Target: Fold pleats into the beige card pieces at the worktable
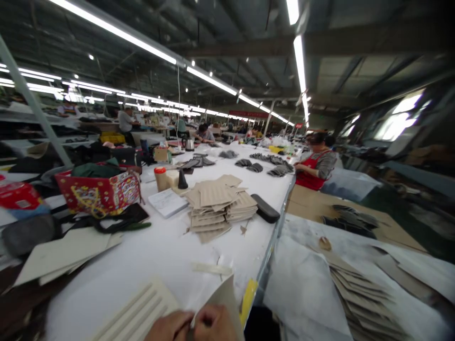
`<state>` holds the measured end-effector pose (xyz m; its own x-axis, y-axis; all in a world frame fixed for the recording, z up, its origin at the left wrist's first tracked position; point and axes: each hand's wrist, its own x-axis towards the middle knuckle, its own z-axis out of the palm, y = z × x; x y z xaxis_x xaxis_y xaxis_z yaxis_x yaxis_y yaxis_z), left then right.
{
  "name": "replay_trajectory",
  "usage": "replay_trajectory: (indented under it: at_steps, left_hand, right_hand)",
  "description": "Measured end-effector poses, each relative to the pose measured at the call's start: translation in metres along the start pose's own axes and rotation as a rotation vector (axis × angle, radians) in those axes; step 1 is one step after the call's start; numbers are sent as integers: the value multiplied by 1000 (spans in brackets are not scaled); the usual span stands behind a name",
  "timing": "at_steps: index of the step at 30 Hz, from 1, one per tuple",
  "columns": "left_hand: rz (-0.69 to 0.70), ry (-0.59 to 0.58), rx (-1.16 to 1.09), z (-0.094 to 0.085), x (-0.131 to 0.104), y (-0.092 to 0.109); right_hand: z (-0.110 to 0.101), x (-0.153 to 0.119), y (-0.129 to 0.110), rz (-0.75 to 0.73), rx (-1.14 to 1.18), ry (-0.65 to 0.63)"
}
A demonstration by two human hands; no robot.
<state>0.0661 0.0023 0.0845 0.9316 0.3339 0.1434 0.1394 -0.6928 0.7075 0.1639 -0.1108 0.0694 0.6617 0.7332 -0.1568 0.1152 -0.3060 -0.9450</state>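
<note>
At the bottom middle, my left hand (pixel 169 327) and my right hand (pixel 215 323) meet with their fingers closed. A curved beige fabric panel (pixel 227 296) stands up behind my right hand, which grips it. My left fingers pinch close to the panel's near edge; what lies between them is hidden. A beige piece with raised padded ribs (pixel 140 308) lies flat by my left hand. Just beyond the hands is a pale strip (pixel 211 269) on the white table. A yellow strip (pixel 248 300) sits at the table edge, right of the panel.
Stacked beige pieces (pixel 216 194) lie ahead, beside a black case (pixel 265 208) and white notepad (pixel 168 202). Leftward are a red patterned bag (pixel 101 187) and pale sheets (pixel 67 248). More beige pieces (pixel 366 293) lie right. A person in a red apron (pixel 313 168) stands farther along.
</note>
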Motion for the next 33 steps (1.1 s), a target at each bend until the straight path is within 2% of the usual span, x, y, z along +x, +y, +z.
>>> replay_trajectory:
  at_steps: [1, 3, 8, 11, 15, 20, 22, 25, 29, 33]
  left_hand:
    - [-33, -57, -25, -1, -8, 1]
    - [-87, -99, -89, -4, -18, 4]
    - [-102, -145, -154, -10, -15, 10]
    - [-65, -133, -49, -8, -14, 10]
    - [-28, -61, 61, -2, -15, 10]
    - [-222, -35, -257, 3, -14, 8]
    - [-255, -26, -329, 5, -14, 9]
    - [-174, 13, -250, 6, -14, 14]
    - [-85, 13, -149, 9, -17, 19]
    - [-100, 35, -233, 9, -20, 20]
  right_hand:
    - [2, -9, -3, -23, 39, 1]
    - [0, -18, -9, -64, 71, -20]
    - [-10, -18, -13, -49, 43, -83]
    - [-11, -18, -11, -62, 11, -95]
    - [-11, -17, -7, -87, 3, -98]
    - [-15, -14, -3, -113, 6, -142]
    - [-19, -13, -4, -117, 6, -167]
    - [-23, -14, -6, -87, -55, -173]
    - [-23, -17, -7, -32, -177, -100]
    - [-23, -21, -5, 48, -65, -170]
